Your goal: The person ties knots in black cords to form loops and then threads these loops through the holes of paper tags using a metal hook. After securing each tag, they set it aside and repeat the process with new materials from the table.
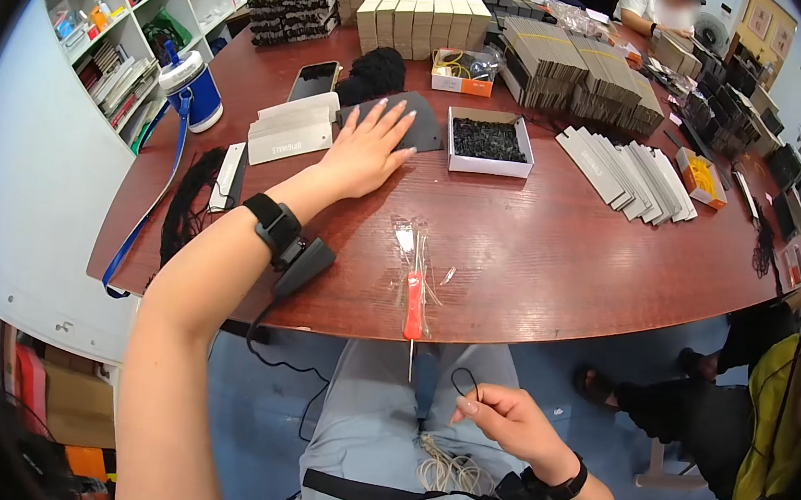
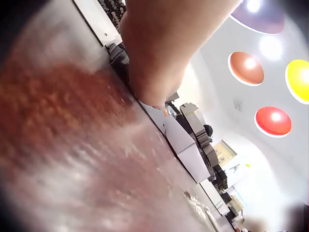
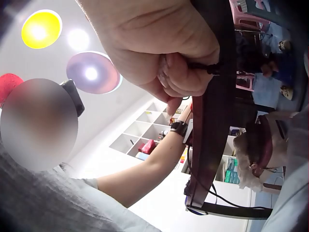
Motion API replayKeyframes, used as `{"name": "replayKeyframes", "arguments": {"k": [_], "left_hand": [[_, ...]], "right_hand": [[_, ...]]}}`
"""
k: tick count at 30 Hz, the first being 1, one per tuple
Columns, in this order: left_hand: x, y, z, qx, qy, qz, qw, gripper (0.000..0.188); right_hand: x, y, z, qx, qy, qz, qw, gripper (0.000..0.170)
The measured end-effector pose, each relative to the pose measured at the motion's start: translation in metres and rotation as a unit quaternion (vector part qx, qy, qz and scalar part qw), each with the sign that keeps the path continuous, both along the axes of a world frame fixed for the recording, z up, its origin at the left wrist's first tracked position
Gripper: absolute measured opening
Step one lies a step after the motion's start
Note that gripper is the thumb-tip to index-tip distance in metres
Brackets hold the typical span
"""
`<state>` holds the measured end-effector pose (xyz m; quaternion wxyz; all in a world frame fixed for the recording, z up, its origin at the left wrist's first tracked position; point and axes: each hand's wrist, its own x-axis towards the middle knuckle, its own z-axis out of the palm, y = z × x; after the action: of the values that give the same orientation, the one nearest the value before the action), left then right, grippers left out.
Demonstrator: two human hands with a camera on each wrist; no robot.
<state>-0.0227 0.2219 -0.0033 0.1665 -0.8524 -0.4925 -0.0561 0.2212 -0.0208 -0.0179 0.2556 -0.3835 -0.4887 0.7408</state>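
Note:
My left hand (image 1: 368,155) lies with fingers spread on a dark grey card stack (image 1: 422,122), beside light grey cards (image 1: 294,128). In the left wrist view, the hand (image 2: 157,72) reaches across the table toward the white box. Above my lap, my right hand (image 1: 517,423) pinches a thin black cord loop (image 1: 463,381) between thumb and curled fingers. The right wrist view shows that hand (image 3: 169,58) close up, a black end of cord poking out. A red-handled tool (image 1: 413,305) with a thin metal shaft lies over the table's front edge.
A white box of small black pieces (image 1: 490,141) stands right of my left hand. Behind are a phone (image 1: 315,81), black cord bundle (image 1: 372,76) and card stacks (image 1: 422,26). Fanned cards (image 1: 626,175) lie rightward; a blue jug (image 1: 191,91) stands left. Pale strings (image 1: 447,469) rest on my lap.

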Motion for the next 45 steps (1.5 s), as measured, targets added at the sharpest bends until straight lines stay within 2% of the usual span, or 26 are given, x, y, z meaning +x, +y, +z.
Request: {"name": "replayKeyframes", "arguments": {"k": [2,5,6,7,9,10,11,13,17,19,22,23,25,29,31,32,34,35,37,38,40,41,43,45], "left_hand": [[0.001,-0.010,-0.007,-0.073,-0.018,-0.032,0.997,0.053],[0.001,-0.023,-0.007,-0.095,-0.028,-0.029,0.995,0.053],[-0.003,-0.021,-0.014,-0.011,-0.037,-0.074,0.997,0.048],[-0.001,-0.022,-0.010,-0.012,-0.036,-0.074,0.997,0.048],[0.001,-0.022,-0.001,-0.021,-0.143,-0.010,0.989,0.038],[0.001,-0.019,-0.003,0.033,-0.174,-0.012,0.984,0.031],[0.000,-0.015,-0.004,0.034,-0.175,-0.010,0.984,0.031],[-0.001,-0.009,-0.004,-0.046,-0.210,0.058,0.975,0.032],[-0.011,-0.005,0.001,-0.023,-0.226,0.038,0.973,0.033],[-0.034,0.003,0.006,0.056,-0.245,-0.008,0.968,0.031],[-0.079,-0.002,0.018,0.075,-0.143,0.015,0.987,0.031],[-0.088,-0.006,0.020,0.074,-0.142,0.014,0.987,0.031],[-0.100,-0.014,0.022,0.049,-0.063,0.079,0.994,0.033],[-0.106,-0.018,0.016,0.073,-0.029,0.076,0.994,0.032],[-0.102,-0.020,0.017,0.148,-0.006,0.061,0.987,0.031],[-0.103,-0.019,0.016,0.148,-0.008,0.059,0.987,0.031],[-0.108,-0.016,0.015,0.076,-0.046,0.070,0.994,0.023],[-0.108,-0.015,0.016,0.076,-0.046,0.069,0.994,0.023],[-0.108,-0.016,0.019,0.078,-0.169,0.013,0.982,0.014],[-0.101,-0.019,0.027,0.077,-0.169,0.013,0.982,0.014],[-0.079,-0.022,0.043,-0.092,-0.355,-0.026,0.930,0.016],[-0.067,-0.024,0.048,-0.181,-0.381,-0.023,0.906,0.021],[-0.049,-0.015,0.040,-0.249,-0.369,-0.040,0.895,0.023],[-0.037,-0.004,0.028,-0.225,-0.343,-0.077,0.909,0.029]], "right_hand": [[0.001,-0.001,-0.001,0.003,0.001,0.004,1.000,0.021],[0.001,-0.001,-0.003,-0.004,0.026,-0.007,1.000,0.021],[0.002,-0.001,-0.004,-0.001,0.019,-0.004,1.000,0.021],[0.002,-0.002,-0.006,0.002,0.011,0.001,1.000,0.021],[0.001,-0.003,-0.007,0.008,0.016,0.006,1.000,0.021],[0.000,-0.003,-0.007,0.016,0.021,0.010,1.000,0.021],[-0.001,-0.003,-0.006,0.017,0.020,0.012,1.000,0.021],[-0.001,-0.005,-0.004,0.020,0.019,0.004,1.000,0.020],[0.000,-0.005,0.000,0.015,0.010,0.001,1.000,0.021],[0.002,-0.006,0.000,0.009,-0.020,-0.013,1.000,0.021],[0.003,-0.006,-0.002,0.009,-0.011,-0.015,1.000,0.021],[0.003,-0.006,-0.003,0.009,-0.010,-0.016,1.000,0.021],[0.002,-0.004,-0.006,-0.003,-0.013,-0.001,1.000,0.021],[-0.006,-0.003,-0.003,0.020,0.004,-0.003,1.000,0.021],[-0.007,-0.004,-0.001,0.036,0.014,-0.002,0.999,0.021],[-0.006,-0.004,-0.002,0.036,0.013,-0.004,0.999,0.021],[-0.005,-0.006,-0.007,0.044,0.011,-0.007,0.999,0.021],[-0.005,-0.006,-0.008,0.044,0.011,-0.008,0.999,0.021],[-0.005,-0.006,-0.009,0.053,-0.001,-0.013,0.999,0.022],[-0.005,-0.007,-0.008,0.052,-0.001,-0.013,0.999,0.022],[-0.005,-0.007,-0.004,0.046,-0.006,-0.013,0.999,0.022],[-0.006,-0.007,-0.004,0.045,-0.007,-0.012,0.999,0.022],[-0.007,-0.006,-0.002,0.034,-0.003,-0.002,0.999,0.022],[-0.008,-0.008,-0.001,0.035,0.003,-0.006,0.999,0.022]]}}
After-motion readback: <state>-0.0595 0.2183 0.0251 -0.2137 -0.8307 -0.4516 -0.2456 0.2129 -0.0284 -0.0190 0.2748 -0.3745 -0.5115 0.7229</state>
